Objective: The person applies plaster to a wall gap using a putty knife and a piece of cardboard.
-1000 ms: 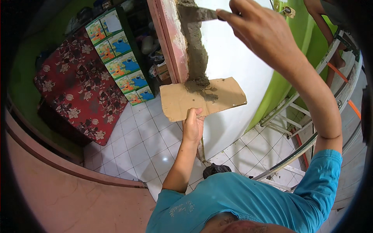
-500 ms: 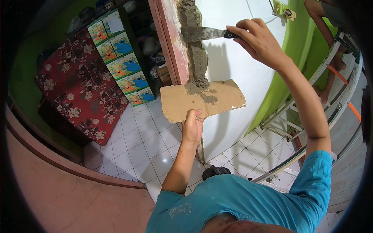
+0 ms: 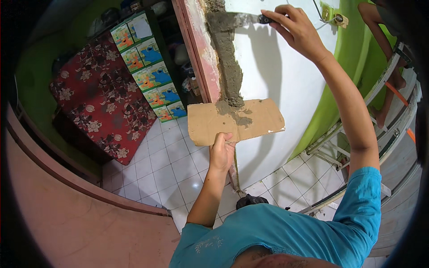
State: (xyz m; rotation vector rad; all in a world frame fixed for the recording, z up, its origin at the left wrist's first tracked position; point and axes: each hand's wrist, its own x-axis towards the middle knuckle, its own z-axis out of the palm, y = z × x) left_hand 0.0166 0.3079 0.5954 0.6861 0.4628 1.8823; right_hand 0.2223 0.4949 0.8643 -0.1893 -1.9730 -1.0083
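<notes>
My right hand (image 3: 298,30) is closed on the black handle of a putty knife (image 3: 243,19), raised high at the wall. Its wide, mortar-smeared blade lies across the strip of wet grey mortar (image 3: 230,62) beside the pink door frame (image 3: 196,49). Lower down, my left hand (image 3: 222,152) pinches the near edge of a piece of cardboard (image 3: 261,117), thumb on top. The cardboard is held roughly level under the mortar strip, its far edge against the wall. Dabs of mortar (image 3: 241,119) lie on its middle.
A white wall (image 3: 263,80) bends into a green one at right, with a socket (image 3: 341,20). A ladder (image 3: 384,98) stands right, another person's legs (image 3: 388,98) beside it. Left are a patterned drawer cabinet (image 3: 154,67) and red floral panel (image 3: 98,94). A black bag (image 3: 251,201) lies below.
The putty knife in my right hand has moved upward along the mortar strip. My left hand still holds the cardboard at the wall, and the whole view has shifted slightly.
</notes>
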